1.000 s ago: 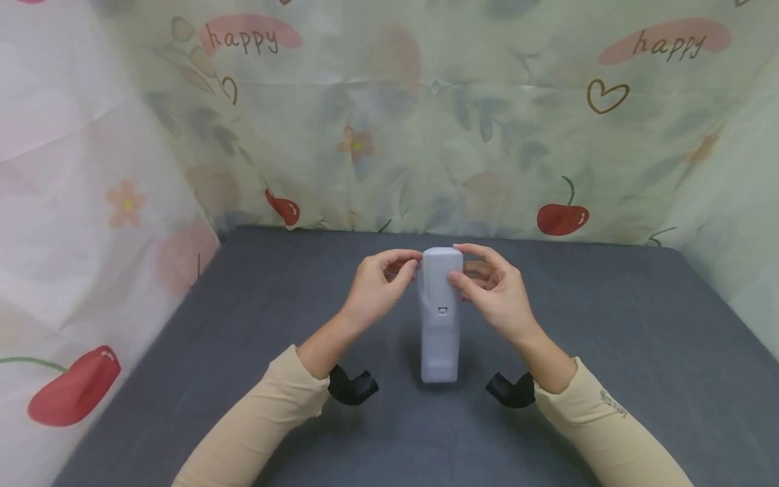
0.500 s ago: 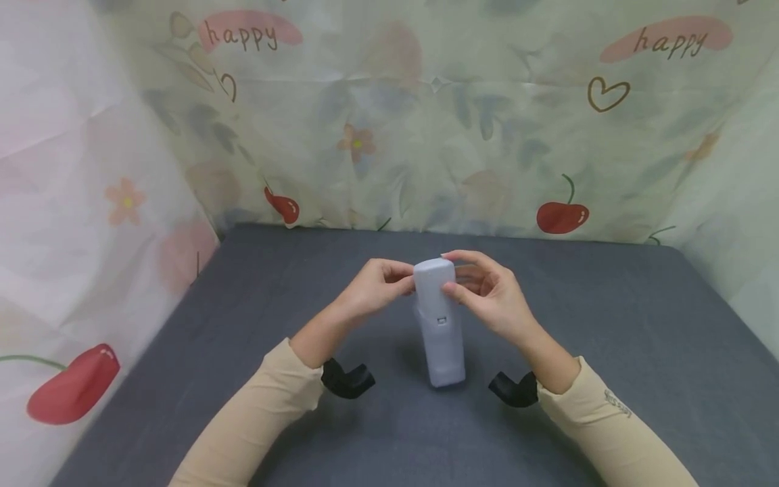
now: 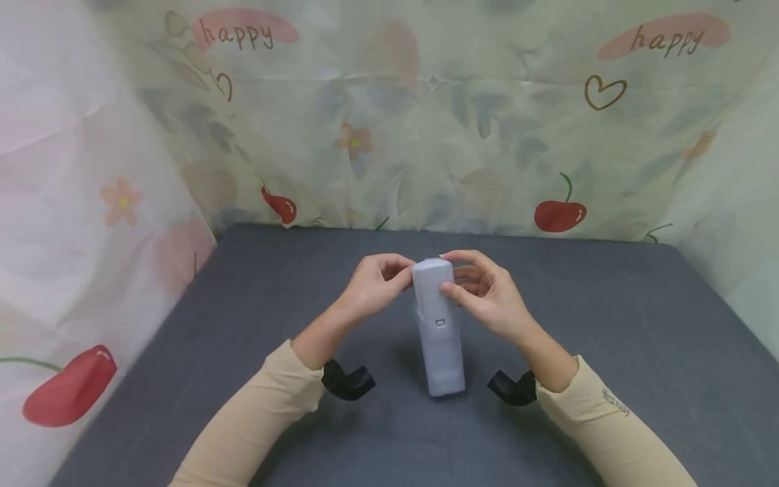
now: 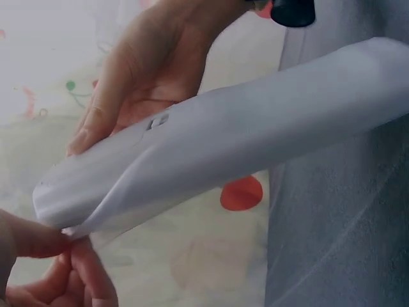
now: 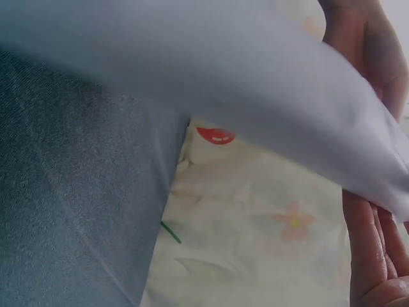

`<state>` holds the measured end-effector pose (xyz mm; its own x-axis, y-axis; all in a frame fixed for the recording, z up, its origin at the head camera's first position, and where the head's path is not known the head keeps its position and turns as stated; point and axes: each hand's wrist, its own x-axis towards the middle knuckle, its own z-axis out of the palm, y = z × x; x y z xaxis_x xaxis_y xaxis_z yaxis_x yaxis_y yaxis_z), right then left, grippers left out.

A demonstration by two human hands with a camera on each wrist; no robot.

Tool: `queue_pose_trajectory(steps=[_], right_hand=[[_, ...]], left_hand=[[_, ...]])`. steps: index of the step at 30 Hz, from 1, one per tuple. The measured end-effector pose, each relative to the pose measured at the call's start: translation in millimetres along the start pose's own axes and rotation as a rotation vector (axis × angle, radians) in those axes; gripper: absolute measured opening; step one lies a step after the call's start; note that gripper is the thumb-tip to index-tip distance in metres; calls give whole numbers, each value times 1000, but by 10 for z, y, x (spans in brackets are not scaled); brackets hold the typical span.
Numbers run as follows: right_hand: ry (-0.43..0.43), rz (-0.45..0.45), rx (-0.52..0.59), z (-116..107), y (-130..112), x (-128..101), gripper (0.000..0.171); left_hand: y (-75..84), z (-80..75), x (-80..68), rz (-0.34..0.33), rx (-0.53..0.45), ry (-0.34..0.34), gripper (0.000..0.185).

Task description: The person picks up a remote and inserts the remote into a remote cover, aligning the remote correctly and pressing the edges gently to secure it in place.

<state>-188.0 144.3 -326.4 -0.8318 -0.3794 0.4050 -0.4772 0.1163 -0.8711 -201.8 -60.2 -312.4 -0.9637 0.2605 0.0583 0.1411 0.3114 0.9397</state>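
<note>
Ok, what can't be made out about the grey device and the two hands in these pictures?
- Device front face: the head view shows only its back with a small latch; whether it has buttons is hidden.
- Its lower end on the table: head view, too small to tell contact.
- Left hand grip: left wrist view cuts the fingers at the edge.
- Right hand: right wrist view is filled by the blurred device.

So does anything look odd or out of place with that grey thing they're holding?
Nothing looks damaged or spilled. The pale grey remote-like case stands on end on the dark table, tilted, its back facing up. The left hand pinches its top edge; the right hand grips the top.
</note>
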Motion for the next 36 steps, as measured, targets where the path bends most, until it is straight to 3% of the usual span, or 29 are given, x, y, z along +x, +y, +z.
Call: queue_pose_trajectory(steps=[8,16,20,27,36], right_hand=[[-6,24,-45,26,-38,27,42],[4,54,-62,76,-35,30,40],[21,78,-133,115,-30,10,40],[67,84,-206,135,-47,1,40],[113,61,-214,183,30,6,41]], left_hand=[[62,29,-32,28,-140,152,21],[43,80,-35,98,-148,255,20],[-2,106,-53,198,-73,307,16],[-20,172,-95,416,142,379,10],[-85,222,-95,580,314,424,7]])
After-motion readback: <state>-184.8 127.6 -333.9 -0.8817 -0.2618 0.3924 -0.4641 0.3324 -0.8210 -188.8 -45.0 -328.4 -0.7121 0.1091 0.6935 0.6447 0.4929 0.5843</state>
